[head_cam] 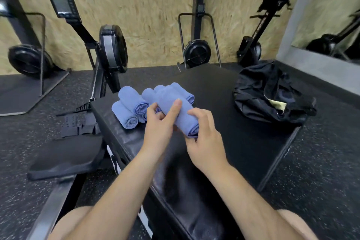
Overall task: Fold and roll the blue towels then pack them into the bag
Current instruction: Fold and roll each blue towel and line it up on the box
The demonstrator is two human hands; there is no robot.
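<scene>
A rolled blue towel (176, 111) is held just above the black padded platform (224, 142), between both my hands. My left hand (159, 128) grips its left side, thumb laid along the top. My right hand (206, 138) curls round its near end from the right. Behind and to the left, several more rolled blue towels (130, 107) lie stacked on the platform. A black bag (270, 95) sits crumpled at the platform's far right corner, its opening facing up and a tan label showing.
A rowing machine (111, 48) with its rail and seat (66, 158) runs along the platform's left side. More rowing machines (196, 52) stand upright against the chipboard wall. Speckled black rubber floor (321, 161) surrounds the platform. A mirror (331, 15) is at the right.
</scene>
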